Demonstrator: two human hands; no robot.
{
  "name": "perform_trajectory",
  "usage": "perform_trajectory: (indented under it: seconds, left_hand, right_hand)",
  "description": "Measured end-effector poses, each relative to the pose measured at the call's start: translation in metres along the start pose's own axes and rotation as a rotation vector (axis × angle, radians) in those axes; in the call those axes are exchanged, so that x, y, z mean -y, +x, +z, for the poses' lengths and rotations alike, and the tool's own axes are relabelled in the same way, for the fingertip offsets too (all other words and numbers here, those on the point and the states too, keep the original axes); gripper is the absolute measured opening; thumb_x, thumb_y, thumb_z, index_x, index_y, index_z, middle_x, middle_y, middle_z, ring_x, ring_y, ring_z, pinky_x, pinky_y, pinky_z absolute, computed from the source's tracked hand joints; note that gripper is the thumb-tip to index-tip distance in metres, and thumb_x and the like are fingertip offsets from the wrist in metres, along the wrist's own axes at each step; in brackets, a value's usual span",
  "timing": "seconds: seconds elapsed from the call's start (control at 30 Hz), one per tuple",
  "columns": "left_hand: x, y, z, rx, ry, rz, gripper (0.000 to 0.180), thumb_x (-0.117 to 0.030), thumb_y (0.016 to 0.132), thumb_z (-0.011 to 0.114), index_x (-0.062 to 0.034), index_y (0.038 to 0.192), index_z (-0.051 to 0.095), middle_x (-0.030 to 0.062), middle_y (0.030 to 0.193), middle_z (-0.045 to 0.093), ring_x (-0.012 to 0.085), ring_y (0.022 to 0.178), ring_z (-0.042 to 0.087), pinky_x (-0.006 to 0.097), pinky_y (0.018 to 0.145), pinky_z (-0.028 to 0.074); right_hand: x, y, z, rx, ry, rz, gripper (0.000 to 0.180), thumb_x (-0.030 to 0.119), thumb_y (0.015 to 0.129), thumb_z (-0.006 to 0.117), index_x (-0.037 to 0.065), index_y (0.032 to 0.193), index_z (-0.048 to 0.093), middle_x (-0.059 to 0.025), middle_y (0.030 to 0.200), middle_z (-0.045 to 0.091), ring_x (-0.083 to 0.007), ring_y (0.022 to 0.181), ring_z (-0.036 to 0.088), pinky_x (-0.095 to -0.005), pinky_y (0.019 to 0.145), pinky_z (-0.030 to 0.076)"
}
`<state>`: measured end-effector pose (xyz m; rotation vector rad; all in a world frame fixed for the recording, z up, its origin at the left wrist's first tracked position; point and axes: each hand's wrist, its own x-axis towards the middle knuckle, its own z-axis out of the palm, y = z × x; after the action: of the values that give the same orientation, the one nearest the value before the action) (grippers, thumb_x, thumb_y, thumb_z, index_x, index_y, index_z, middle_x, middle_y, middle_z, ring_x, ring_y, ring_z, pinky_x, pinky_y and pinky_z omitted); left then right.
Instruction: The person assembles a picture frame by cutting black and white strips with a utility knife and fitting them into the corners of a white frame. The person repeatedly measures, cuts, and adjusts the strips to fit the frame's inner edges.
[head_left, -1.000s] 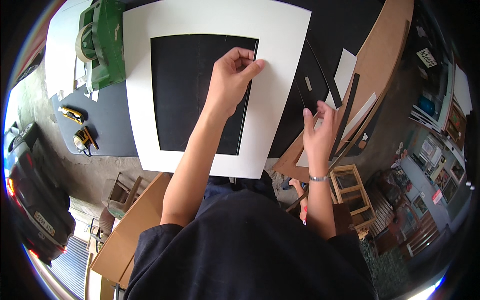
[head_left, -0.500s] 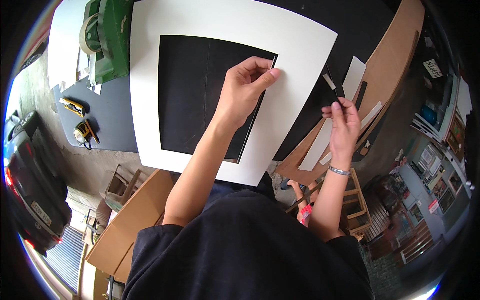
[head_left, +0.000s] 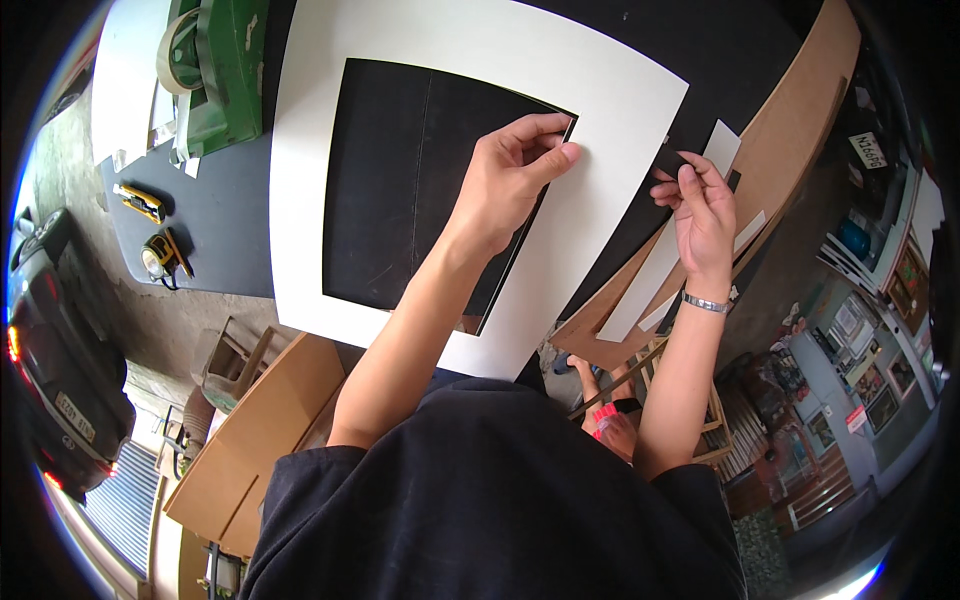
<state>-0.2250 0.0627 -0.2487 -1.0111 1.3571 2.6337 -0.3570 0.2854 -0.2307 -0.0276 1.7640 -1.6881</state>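
- Left hand [head_left: 512,180]: thumb and fingers pinch the white frame [head_left: 592,185] at its opening's right edge, near the upper corner.
- Right hand [head_left: 706,212]: fingers curled narrow, just past the frame's outer right edge; I cannot tell whether they hold anything.
- The frame overhangs the table's [head_left: 215,235] near edge.
- A slim gap parts it from the green tape dispenser [head_left: 228,85].

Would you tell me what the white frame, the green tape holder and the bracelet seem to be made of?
The white frame: probably mat board, since it is thin, flat and dull. The green tape holder: looks painted, with a pale scuff; wood or metal underneath, I cannot tell. The bracelet: apparently polished metal, from its silvery shine.
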Motion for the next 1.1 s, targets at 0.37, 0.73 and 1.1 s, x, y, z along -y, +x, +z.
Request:
perform_trajectory:
  seconds: [0.37, 0.73, 1.1]
  left_hand:
    - [0.004, 0.004, -0.002, 0.011, -0.115, -0.049, 0.033, -0.015, 0.091, 0.078, 0.0001, 0.119, 0.069, 0.0041, 0.096, 0.069, 0.0096, 0.086, 0.063, 0.025, 0.080, 0.052]
    - [0.006, 0.006, -0.005, 0.012, -0.173, -0.081, 0.029, -0.017, 0.092, 0.077, -0.0043, 0.116, 0.070, 0.0017, 0.091, 0.074, 0.0064, 0.078, 0.066, 0.023, 0.069, 0.052]
    - [0.001, 0.006, -0.003, 0.010, -0.166, -0.089, 0.031, -0.012, 0.092, 0.076, 0.0008, 0.118, 0.068, 0.0047, 0.094, 0.074, 0.0074, 0.083, 0.066, 0.023, 0.077, 0.052]
  right_hand:
    - [0.008, 0.010, -0.001, 0.026, -0.013, 0.003, 0.026, 0.019, 0.104, 0.060, -0.002, 0.121, 0.063, -0.0143, 0.097, 0.074, -0.0174, 0.083, 0.073, -0.0267, 0.076, 0.057]
    - [0.010, 0.011, -0.005, 0.053, -0.068, 0.008, 0.025, 0.018, 0.104, 0.060, -0.001, 0.120, 0.064, -0.0133, 0.093, 0.074, -0.0180, 0.083, 0.073, -0.0276, 0.075, 0.057]
    - [0.011, 0.013, -0.004, 0.054, -0.077, 0.009, 0.024, 0.017, 0.104, 0.060, -0.001, 0.119, 0.065, -0.0137, 0.093, 0.074, -0.0178, 0.083, 0.073, -0.0280, 0.075, 0.057]
